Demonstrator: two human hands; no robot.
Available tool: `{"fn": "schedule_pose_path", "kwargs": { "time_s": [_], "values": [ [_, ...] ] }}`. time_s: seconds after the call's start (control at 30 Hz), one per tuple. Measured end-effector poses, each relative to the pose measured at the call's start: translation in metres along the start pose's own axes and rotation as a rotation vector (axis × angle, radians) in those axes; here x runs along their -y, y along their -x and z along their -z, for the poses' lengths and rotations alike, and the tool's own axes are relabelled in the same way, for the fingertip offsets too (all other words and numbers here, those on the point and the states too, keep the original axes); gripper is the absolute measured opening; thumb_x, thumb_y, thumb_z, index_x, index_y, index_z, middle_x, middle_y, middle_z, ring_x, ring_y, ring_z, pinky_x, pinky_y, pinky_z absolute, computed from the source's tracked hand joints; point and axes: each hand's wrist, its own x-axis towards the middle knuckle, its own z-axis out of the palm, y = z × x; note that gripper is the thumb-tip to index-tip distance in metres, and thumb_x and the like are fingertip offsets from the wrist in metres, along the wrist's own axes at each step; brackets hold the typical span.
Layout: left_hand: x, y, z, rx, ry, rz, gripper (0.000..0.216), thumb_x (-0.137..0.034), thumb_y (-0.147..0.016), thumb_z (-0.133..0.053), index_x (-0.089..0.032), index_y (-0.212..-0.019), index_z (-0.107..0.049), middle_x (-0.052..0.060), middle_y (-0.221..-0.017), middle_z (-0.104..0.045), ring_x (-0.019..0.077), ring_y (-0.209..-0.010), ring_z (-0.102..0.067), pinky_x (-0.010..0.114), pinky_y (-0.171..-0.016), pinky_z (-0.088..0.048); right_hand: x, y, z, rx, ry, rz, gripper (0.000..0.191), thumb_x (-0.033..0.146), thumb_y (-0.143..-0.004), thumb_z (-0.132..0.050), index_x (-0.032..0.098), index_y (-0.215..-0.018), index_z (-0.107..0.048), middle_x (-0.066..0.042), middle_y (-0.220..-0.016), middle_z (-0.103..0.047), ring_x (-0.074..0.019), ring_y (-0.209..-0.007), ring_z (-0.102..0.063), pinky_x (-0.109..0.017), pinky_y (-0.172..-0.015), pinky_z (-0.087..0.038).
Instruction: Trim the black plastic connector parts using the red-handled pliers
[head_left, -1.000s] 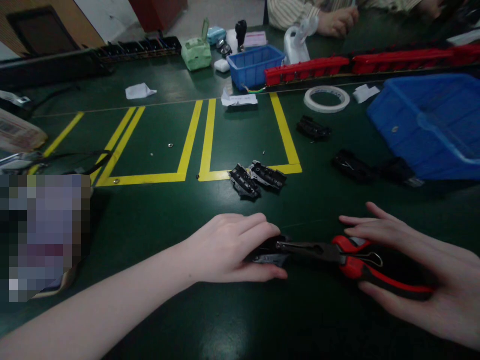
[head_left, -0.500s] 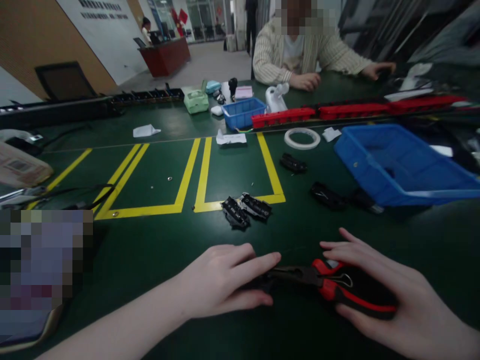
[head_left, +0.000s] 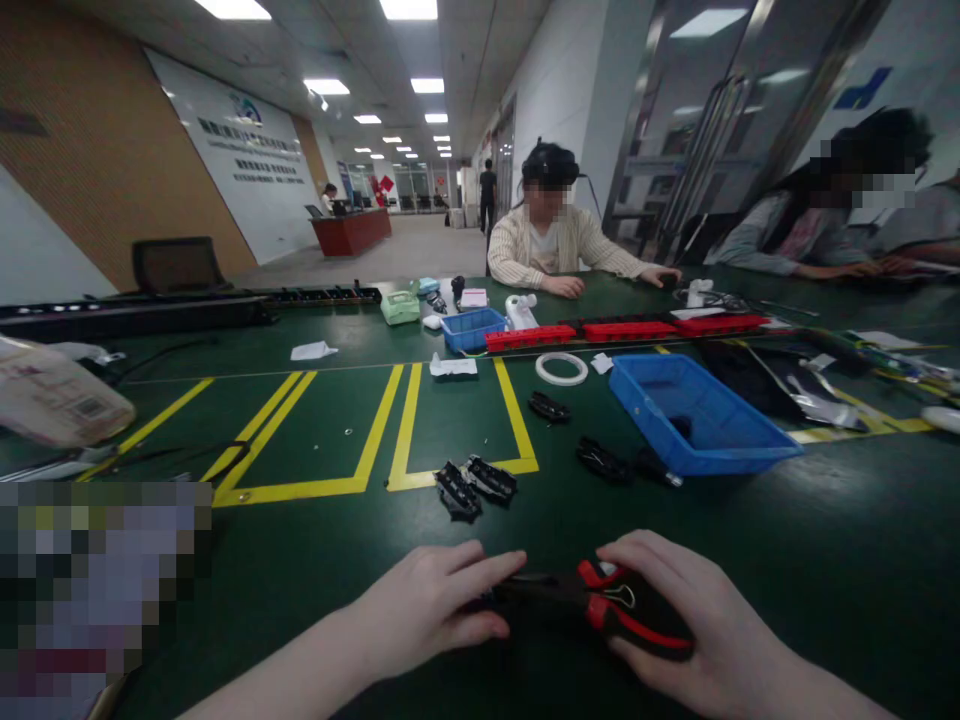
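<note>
My right hand (head_left: pixel 697 610) is wrapped around the handles of red-and-black needle-nose pliers (head_left: pixel 646 634). Their dark jaws point left, to the fingers of my left hand (head_left: pixel 431 605). Between its thumb and forefinger, my left hand pinches a dark piece, mostly hidden and too dim to name. Just beyond the hands, two black plastic parts with a ribbed inner face, one of them a black shell (head_left: pixel 491 480), lie side by side at the yellow tape (head_left: pixel 442 474).
More black parts (head_left: pixel 549 406) lie near a blue bin (head_left: pixel 697 465) at right. A tape roll (head_left: pixel 561 380), red strips (head_left: pixel 630 330) and a small blue basket (head_left: pixel 474 345) stand farther back. At left are a blurred-out phone-like object and a bag (head_left: pixel 67 395). A person in a striped shirt sits opposite.
The view has tilted up, showing more of the room. The fingers of my right hand have closed farther around the plier handles. My left hand keeps its pinch.
</note>
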Motion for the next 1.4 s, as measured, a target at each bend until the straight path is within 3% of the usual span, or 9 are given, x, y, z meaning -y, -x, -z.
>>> {"fn": "schedule_pose_path", "kwargs": {
  "time_s": [0.17, 0.33, 0.5, 0.67, 0.8, 0.97, 1.17, 1.4],
  "values": [
    [-0.004, -0.002, 0.005, 0.075, 0.006, 0.11, 0.047, -0.039, -0.093, -0.051, -0.029, -0.138, -0.04, 0.004, -0.102, -0.061, 0.0162, -0.08, -0.061, 0.023, -0.067, -0.05, 0.003, -0.006, 0.0, 0.163, -0.031, -0.164, 0.042, 0.022, -0.07, -0.063, 0.023, -0.111, -0.054, -0.007, -0.105, -0.062, -0.0208, -0.093, -0.06, -0.035, -0.08, -0.051],
    [-0.008, -0.004, 0.005, 0.056, 0.008, 0.142, 0.048, -0.033, -0.092, -0.053, -0.027, -0.138, -0.041, 0.006, -0.104, -0.061, 0.0185, -0.082, -0.061, 0.027, -0.069, -0.05, 0.014, -0.014, -0.002, 0.124, 0.084, -0.197, 0.043, 0.013, -0.064, -0.057, 0.021, -0.106, -0.053, -0.008, -0.106, -0.061, -0.0245, -0.097, -0.056, -0.041, -0.085, -0.046],
    [-0.007, -0.002, -0.003, -0.029, 0.002, 0.068, 0.047, -0.035, -0.093, -0.05, -0.028, -0.139, -0.041, 0.005, -0.102, -0.062, 0.0183, -0.081, -0.061, 0.027, -0.069, -0.05, 0.018, -0.02, -0.008, 0.103, 0.217, -0.202, 0.037, 0.01, -0.068, -0.055, 0.018, -0.104, -0.055, -0.01, -0.106, -0.06, -0.026, -0.097, -0.056, -0.043, -0.085, -0.045],
    [-0.01, 0.0, -0.007, -0.101, -0.057, 0.025, 0.051, -0.035, -0.092, -0.052, -0.029, -0.14, -0.038, 0.005, -0.105, -0.059, 0.0171, -0.081, -0.061, 0.025, -0.069, -0.05, 0.02, -0.018, -0.007, 0.154, 0.323, -0.2, 0.044, 0.013, -0.071, -0.058, 0.014, -0.115, -0.056, -0.015, -0.117, -0.059, -0.0304, -0.106, -0.054, -0.047, -0.092, -0.043],
    [-0.011, 0.0, -0.008, -0.174, -0.086, -0.027, 0.054, -0.034, -0.087, -0.061, -0.026, -0.138, -0.042, 0.006, -0.104, -0.059, 0.0175, -0.083, -0.06, 0.026, -0.068, -0.05, 0.024, -0.018, -0.002, 0.208, 0.279, -0.19, 0.04, 0.018, -0.071, -0.06, 0.015, -0.111, -0.059, -0.013, -0.112, -0.061, -0.028, -0.101, -0.056, -0.044, -0.09, -0.045],
    [-0.002, -0.002, -0.012, -0.258, -0.177, -0.12, 0.051, -0.039, -0.09, -0.057, -0.026, -0.138, -0.044, 0.006, -0.097, -0.061, 0.0179, -0.08, -0.057, 0.028, -0.068, -0.049, 0.027, -0.022, 0.0, 0.217, 0.201, -0.218, 0.03, 0.018, -0.07, -0.059, 0.019, -0.1, -0.06, -0.008, -0.102, -0.061, -0.0233, -0.091, -0.058, -0.037, -0.081, -0.048],
    [-0.001, -0.002, -0.01, -0.269, -0.141, -0.16, 0.049, -0.036, -0.092, -0.054, -0.027, -0.139, -0.041, 0.007, -0.105, -0.058, 0.0185, -0.089, -0.057, 0.029, -0.074, -0.05, 0.022, -0.022, -0.003, 0.146, 0.132, -0.187, 0.028, 0.018, -0.069, -0.058, 0.02, -0.097, -0.059, -0.006, -0.099, -0.061, -0.0224, -0.09, -0.058, -0.037, -0.08, -0.047],
    [-0.006, -0.003, -0.008, -0.171, -0.233, -0.158, 0.055, -0.038, -0.093, -0.051, -0.028, -0.143, -0.03, 0.007, -0.106, -0.058, 0.0194, -0.086, -0.059, 0.031, -0.072, -0.051, 0.016, -0.021, -0.006, 0.131, 0.186, -0.131, 0.037, 0.013, -0.07, -0.055, 0.018, -0.106, -0.059, -0.01, -0.111, -0.06, -0.0256, -0.102, -0.054, -0.043, -0.091, -0.043]
  ]
}}
